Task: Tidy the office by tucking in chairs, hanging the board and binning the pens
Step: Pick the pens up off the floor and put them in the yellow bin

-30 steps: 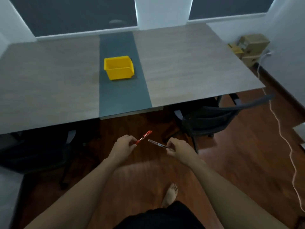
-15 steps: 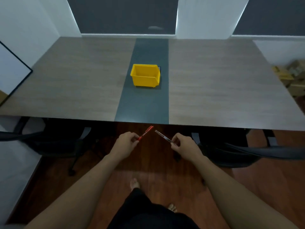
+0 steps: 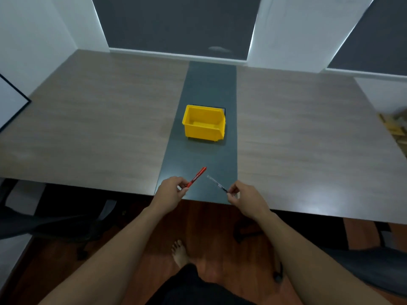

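Left hand (image 3: 170,191) pinching red pen (image 3: 196,177), right hand (image 3: 245,195) pinching clear pen (image 3: 217,184), both tips pointing toward yellow bin (image 3: 203,124) sitting farther up the table (image 3: 99,128).

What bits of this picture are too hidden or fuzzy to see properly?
Head view only:
- The whiteboard: cut off by the left edge, only a corner shows.
- The cardboard boxes: blurred, cut by the right edge.
- The left chair: dark, mostly under the table.
- The lettering on the red pen in the left hand: too small to read.
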`<state>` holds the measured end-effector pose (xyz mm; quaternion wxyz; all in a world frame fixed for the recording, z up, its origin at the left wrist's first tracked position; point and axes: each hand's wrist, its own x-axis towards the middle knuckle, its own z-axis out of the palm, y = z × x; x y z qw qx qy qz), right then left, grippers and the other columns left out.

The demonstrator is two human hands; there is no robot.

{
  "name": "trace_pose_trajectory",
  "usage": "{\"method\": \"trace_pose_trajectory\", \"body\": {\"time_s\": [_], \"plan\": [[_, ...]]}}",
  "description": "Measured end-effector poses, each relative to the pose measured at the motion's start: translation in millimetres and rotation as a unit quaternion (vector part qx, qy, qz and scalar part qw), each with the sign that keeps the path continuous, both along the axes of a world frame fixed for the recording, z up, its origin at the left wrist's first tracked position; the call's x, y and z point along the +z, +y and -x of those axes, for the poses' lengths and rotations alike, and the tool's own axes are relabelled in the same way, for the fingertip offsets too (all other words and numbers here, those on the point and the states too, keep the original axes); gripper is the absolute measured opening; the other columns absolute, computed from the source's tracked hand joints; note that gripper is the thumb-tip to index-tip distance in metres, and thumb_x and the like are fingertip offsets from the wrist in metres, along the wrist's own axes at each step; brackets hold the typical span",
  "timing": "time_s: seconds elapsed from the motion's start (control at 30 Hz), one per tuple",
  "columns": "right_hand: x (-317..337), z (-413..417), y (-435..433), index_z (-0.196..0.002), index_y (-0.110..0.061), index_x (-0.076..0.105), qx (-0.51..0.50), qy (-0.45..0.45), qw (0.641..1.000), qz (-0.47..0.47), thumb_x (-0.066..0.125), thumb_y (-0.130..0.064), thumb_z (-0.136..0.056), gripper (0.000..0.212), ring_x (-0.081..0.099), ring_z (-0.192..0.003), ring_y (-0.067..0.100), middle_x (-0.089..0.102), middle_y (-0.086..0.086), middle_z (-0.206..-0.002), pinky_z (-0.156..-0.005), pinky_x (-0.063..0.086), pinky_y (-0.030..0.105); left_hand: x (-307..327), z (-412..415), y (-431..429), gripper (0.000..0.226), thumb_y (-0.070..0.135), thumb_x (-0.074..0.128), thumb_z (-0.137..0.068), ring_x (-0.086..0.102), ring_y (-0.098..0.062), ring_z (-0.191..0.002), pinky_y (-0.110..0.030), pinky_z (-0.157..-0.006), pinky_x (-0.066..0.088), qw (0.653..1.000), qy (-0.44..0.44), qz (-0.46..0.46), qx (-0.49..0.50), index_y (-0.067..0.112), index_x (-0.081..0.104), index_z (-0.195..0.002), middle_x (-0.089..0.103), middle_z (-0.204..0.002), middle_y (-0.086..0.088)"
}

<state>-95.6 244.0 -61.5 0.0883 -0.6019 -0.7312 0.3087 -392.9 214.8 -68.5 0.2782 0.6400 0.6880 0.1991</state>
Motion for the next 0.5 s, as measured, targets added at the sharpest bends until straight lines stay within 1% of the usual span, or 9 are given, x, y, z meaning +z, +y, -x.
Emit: {"method": "trace_pose_trajectory", "body": {"time_s": [0.1, 0.23, 0.37, 0.5], "plan": [[3.8, 19.8, 46.4, -0.096, -0.024, 0.067, -0.016, 0.007, 1.0, -0.012, 0.074, -0.031, -0.091, 0.011, 0.069, -0.085, 0.017, 0.073, -0.007, -0.092, -0.076, 0.058, 0.04, 4.6, 22.6, 47.0, 0.013, 0.021, 0.075, -0.094, 0.066, -0.014, -0.08, -0.035, -0.077, 0.057, 1.0, -0.006, 0.002, 0.003, 0.018, 0.079, -0.106, 0.071, -0.097, 0.002], [0.3, 46.7, 95.7, -0.096, -0.025, 0.066, -0.043, 0.021, 0.999, -0.018, 0.073, -0.032, -0.093, 0.011, 0.067, -0.084, 0.015, 0.072, -0.008, -0.093, -0.074, 0.056, 0.039, 5.0, 57.1, 102.5, 0.014, 0.022, 0.074, -0.095, 0.064, -0.012, -0.08, -0.035, -0.076, 0.056, 1.0, -0.003, 0.007, -0.014, 0.02, 0.079, -0.108, 0.072, -0.097, 0.003], [-7.0, 72.3, 131.2, -0.096, -0.025, 0.066, -0.064, 0.031, 0.997, -0.017, 0.073, -0.033, -0.093, 0.011, 0.065, -0.079, 0.015, 0.073, -0.008, -0.094, -0.072, 0.054, 0.038, 8.7, 80.6, 153.0, 0.016, 0.023, 0.076, -0.095, 0.059, -0.006, -0.077, -0.029, -0.075, 0.048, 1.0, 0.005, 0.003, -0.022, 0.02, 0.08, -0.109, 0.073, -0.098, 0.001], [-11.6, 85.7, 165.0, -0.094, -0.028, 0.065, -0.087, 0.039, 0.995, -0.009, 0.072, -0.033, -0.093, 0.009, 0.068, -0.084, 0.017, 0.072, -0.01, -0.092, -0.074, 0.057, 0.04, 13.7, 88.8, 200.3, 0.016, 0.024, 0.079, -0.093, 0.064, -0.012, -0.079, -0.034, -0.078, 0.056, 1.0, -0.006, 0.0, -0.02, 0.018, 0.08, -0.108, 0.075, -0.096, 0.001]]}}
